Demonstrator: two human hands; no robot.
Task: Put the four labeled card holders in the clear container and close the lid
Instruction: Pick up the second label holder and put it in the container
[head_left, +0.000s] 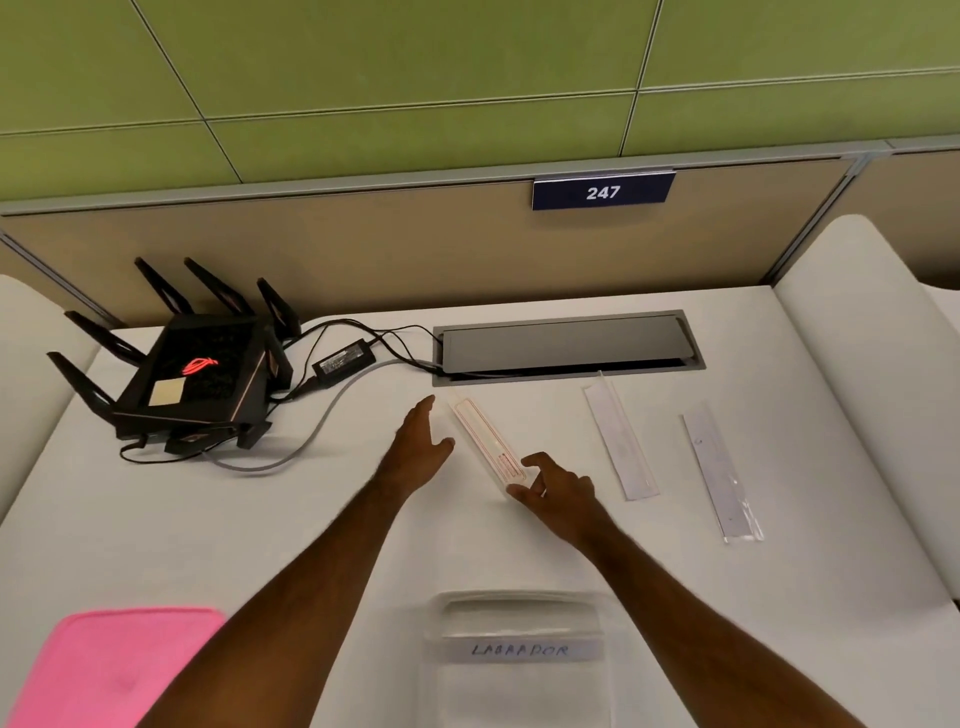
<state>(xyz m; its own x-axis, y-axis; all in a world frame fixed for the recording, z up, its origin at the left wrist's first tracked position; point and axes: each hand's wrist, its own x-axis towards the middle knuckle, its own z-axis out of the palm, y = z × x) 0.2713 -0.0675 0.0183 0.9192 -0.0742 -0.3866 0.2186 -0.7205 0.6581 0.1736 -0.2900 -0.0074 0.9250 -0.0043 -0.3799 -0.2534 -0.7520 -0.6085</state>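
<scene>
A clear card holder with red print (485, 439) lies slanted on the white desk between my hands. My right hand (558, 493) pinches its near end between thumb and fingers. My left hand (423, 441) hovers open just left of its far half, fingers spread, not touching it. Two more clear card holders (621, 441) (719, 470) lie flat to the right. The clear container (519, 660) sits at the near edge between my forearms, with a holder labeled "LABRADOR" (519, 650) inside it. A pink lid (111, 667) lies at the near left.
A black router with antennas (192, 376) and its power brick (344, 359) with cables occupy the far left of the desk. A grey cable hatch (569, 345) is set into the desk at the back. A partition with a "247" sign (602, 192) stands behind.
</scene>
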